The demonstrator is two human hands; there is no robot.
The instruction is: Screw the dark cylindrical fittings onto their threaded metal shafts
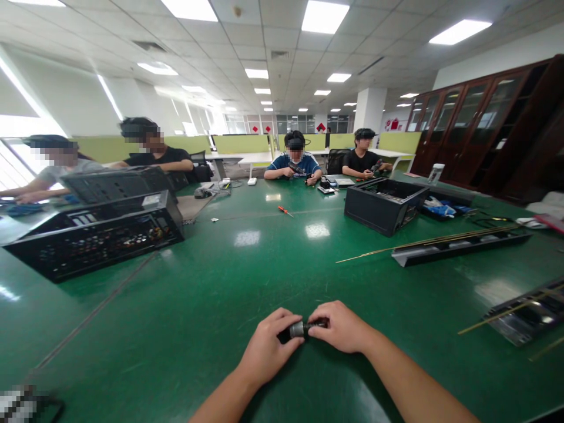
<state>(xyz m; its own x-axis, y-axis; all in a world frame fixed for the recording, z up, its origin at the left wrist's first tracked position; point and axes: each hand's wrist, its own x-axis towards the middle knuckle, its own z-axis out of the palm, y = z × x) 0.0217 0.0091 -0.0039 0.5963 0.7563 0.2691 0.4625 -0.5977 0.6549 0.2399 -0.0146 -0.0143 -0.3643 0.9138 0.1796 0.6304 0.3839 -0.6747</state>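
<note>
Close in front of me, low over the green table, is a small cylindrical object (296, 329) with a grey, metallic-looking band and black portions; its exact kind I cannot make out. Thumb and fingers of my left hand (269, 341) are closed round the grey part. My right hand (341, 329) pinches a dark, narrow piece (319, 323) at the object's right end. The two pieces meet between my fingertips, and whether they are joined is unclear. My fingers hide part of both.
Beyond my hands, an orange-handled screwdriver (284, 210) lies on the green table (211, 294). Black computer cases (101, 241) stand left; another case (383, 205) stands right. Thin brass-coloured rods (374, 254) rest across a metal channel (458, 245). Several people sit around the table.
</note>
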